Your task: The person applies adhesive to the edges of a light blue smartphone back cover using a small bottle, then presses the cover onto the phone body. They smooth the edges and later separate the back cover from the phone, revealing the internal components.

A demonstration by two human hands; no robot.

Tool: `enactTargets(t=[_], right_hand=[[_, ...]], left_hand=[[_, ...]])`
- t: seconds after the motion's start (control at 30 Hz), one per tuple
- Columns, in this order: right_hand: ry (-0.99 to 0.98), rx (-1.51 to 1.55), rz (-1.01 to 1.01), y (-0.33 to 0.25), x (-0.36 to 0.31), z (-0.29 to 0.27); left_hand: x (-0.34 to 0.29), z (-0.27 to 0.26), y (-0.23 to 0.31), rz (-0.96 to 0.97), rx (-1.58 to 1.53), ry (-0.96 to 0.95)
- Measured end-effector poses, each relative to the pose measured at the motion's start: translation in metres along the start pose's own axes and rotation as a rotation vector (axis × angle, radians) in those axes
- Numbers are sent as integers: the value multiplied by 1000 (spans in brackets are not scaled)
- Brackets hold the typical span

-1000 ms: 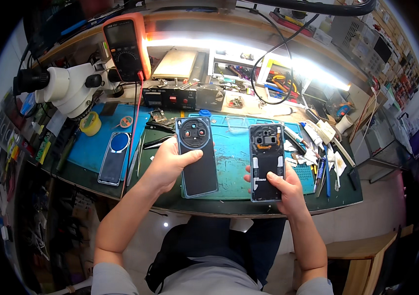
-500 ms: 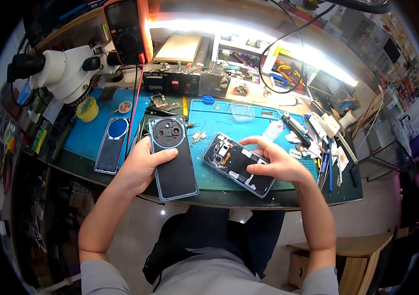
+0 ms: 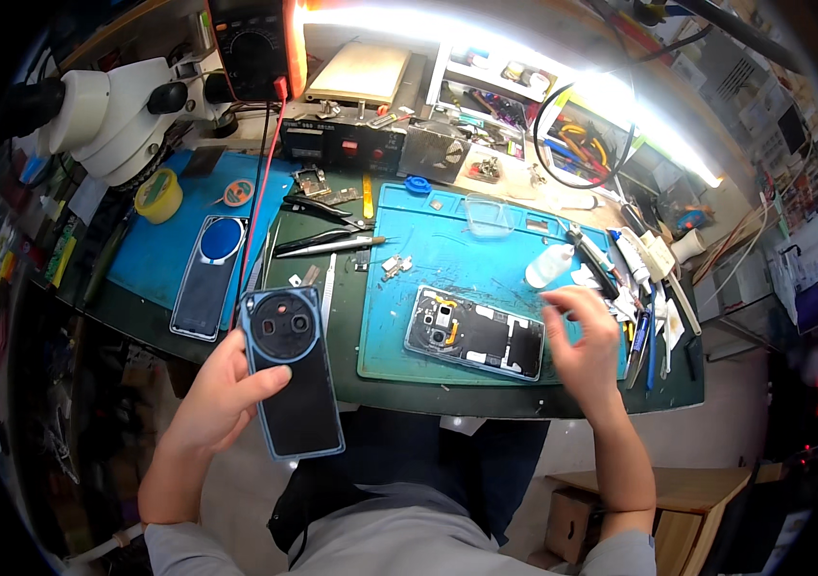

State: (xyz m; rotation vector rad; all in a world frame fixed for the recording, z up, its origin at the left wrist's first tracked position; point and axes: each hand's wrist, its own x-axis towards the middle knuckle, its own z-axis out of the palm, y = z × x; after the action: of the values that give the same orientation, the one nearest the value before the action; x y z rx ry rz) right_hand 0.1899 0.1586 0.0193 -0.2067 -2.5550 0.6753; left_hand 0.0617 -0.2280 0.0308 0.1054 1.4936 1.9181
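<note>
My left hand (image 3: 215, 396) grips a phone back cover (image 3: 299, 405), dark with a light-blue rim and a large round camera ring, in front of the bench edge. The thumb lies over its face and the other fingers are behind it. On the blue mat (image 3: 399, 221) lies an opened phone (image 3: 486, 336), its inner parts, camera openings and orange flex cables exposed. Just off that phone's right end is my right hand (image 3: 584, 346), empty, with thumb and forefinger curved apart.
A dark panel with a blue disc (image 3: 207, 288) lies at left, near a yellow tub (image 3: 159, 197) and a microscope (image 3: 111, 125). Pliers (image 3: 327, 240) and tweezers lie mid-bench. A white bottle (image 3: 550, 265) stands beside cluttered pens and tools at right. A multimeter (image 3: 253, 48) rises behind.
My right hand has let go of the opened phone, which now lies flat on the mat, and has drawn right. My left hand has brought the back cover down and left, closer to me.
</note>
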Motion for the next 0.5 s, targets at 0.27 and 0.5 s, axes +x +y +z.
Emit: enactTargets(t=[0.27,0.5], right_hand=[[29,-93,105,36,46,16],[253,182,264,56,100,-2]], left_hand=[[-2,-2,-2,-16,-149,-61],[-2,-8,-7,-70,-206,-131]])
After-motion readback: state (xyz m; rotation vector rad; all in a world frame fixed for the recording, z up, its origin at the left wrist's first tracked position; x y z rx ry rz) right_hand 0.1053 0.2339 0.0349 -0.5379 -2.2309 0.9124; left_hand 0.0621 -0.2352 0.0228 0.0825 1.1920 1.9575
